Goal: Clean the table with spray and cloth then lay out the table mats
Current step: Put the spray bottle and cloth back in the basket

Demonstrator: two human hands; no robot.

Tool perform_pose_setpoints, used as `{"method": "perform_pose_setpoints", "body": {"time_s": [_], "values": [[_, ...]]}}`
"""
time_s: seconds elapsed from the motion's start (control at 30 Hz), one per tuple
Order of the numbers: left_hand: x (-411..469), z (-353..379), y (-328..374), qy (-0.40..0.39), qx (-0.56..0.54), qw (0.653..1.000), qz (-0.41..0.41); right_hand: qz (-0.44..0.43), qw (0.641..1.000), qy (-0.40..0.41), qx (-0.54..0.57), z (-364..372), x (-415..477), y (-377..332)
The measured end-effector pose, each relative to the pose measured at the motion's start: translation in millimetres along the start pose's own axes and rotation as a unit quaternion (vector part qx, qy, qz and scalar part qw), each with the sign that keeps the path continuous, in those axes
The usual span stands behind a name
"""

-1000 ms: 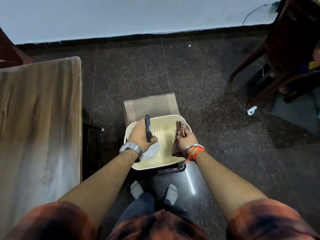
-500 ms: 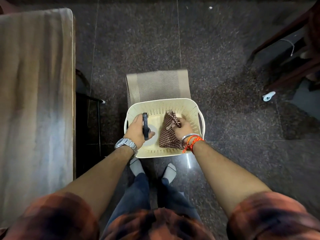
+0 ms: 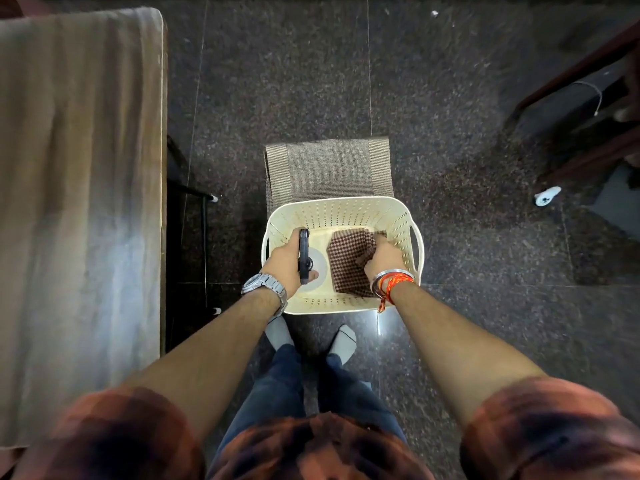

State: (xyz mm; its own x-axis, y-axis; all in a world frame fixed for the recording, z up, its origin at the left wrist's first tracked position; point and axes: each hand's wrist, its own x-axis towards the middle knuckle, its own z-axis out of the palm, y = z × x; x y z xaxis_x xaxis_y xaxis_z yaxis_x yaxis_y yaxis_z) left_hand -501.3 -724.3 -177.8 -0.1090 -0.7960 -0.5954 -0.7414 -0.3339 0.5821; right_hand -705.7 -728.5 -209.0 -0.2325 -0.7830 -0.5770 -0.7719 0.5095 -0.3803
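Centrally, a cream plastic basket (image 3: 332,202), rounded-rect. w/ perforated walls, sits on the speckled dark stone floor (image 3: 450,133). L hand (image 3: 284,261) is curled round a spray bottle (image 3: 304,254) (black trigger head, translucent round body) standing in the basket's left half. R hand (image 3: 382,258) grips a brown-and-white checked cloth (image 3: 348,258), folded flat in the right half. Beige woven table mats (image 3: 329,168) lie just beyond the basket; can't tell if it overlaps them. Wood-grain table (image 3: 76,202) at far left.

Dim room; glare on table (image 3: 104,237); blurred, warped edges.
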Motion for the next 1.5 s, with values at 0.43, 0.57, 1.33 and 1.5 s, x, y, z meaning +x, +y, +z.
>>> {"method": "perform_pose_setpoints", "body": {"time_s": [0.43,0.57,1.33,1.5], "values": [[-30,-36,9,0.042,0.040,0.998,0.032,-0.077,0.997,-0.025,0.003,-2,-48,-9],[-43,-58,22,0.079,0.053,0.994,0.053,-0.128,0.992,-0.011,0.000,-20,-67,-26],[-36,-91,70,0.131,0.084,0.983,0.094,-0.223,0.967,0.097,-0.078,-54,-50,-90],[1,-110,70,0.110,0.082,0.986,0.100,-0.201,0.972,0.093,-0.080,-59,-29,-111]]}}
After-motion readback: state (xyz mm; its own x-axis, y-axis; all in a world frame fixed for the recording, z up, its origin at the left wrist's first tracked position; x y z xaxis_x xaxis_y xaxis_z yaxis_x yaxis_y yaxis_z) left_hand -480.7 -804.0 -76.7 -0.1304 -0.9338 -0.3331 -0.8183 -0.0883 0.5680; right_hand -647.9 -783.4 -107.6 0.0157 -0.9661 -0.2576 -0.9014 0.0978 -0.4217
